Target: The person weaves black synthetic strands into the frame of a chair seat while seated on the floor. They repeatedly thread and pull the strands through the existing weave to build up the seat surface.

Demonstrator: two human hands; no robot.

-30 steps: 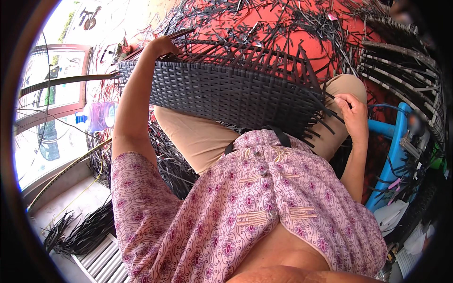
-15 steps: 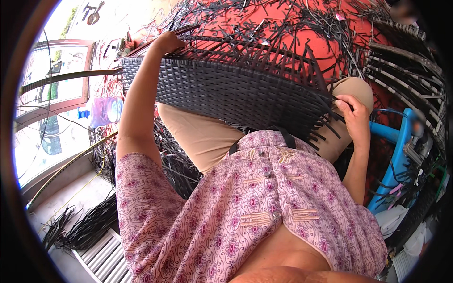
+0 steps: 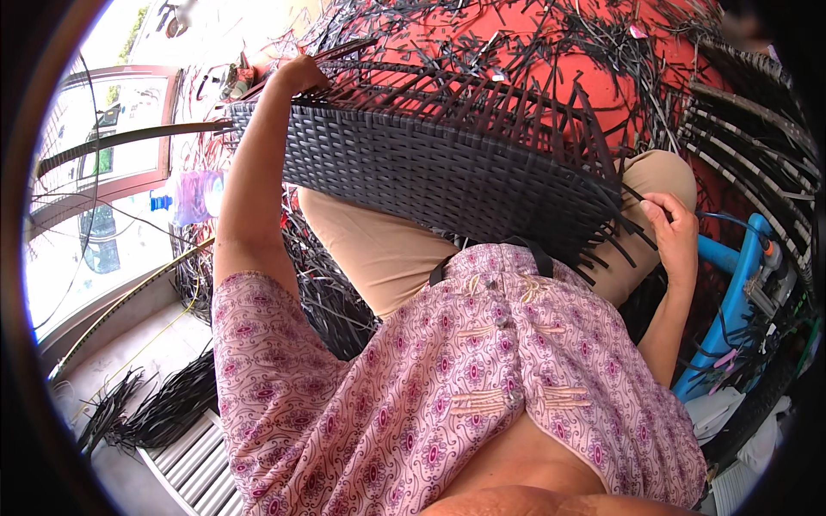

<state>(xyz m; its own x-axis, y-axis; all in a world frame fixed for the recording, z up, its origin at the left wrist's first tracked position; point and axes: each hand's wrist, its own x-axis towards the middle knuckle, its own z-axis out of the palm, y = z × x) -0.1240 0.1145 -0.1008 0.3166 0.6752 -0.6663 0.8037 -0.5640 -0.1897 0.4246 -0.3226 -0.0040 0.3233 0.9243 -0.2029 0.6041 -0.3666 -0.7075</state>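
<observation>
A dark grey woven wicker panel on a frame lies across my lap, with loose strip ends at its right end and open reddish-brown slats along its far side. My left hand is closed over the panel's far left edge, its fingertips partly hidden. At the right end, beside my knee, my right hand pinches a dark flat strip between thumb and fingers. That strip stretches a short way from the weave to my fingertips. Several other cut strip ends hang just below it.
Black strip scraps litter the red floor. A blue stool-like frame stands at right, holding tools, near a stack of woven pieces. At left are a clear plastic bottle, a bundle of black strips and a glass door.
My right hand has moved slightly outward from the panel's right end, and more of the strip shows between them. My left hand stays at the far left edge. The view has shifted slightly.
</observation>
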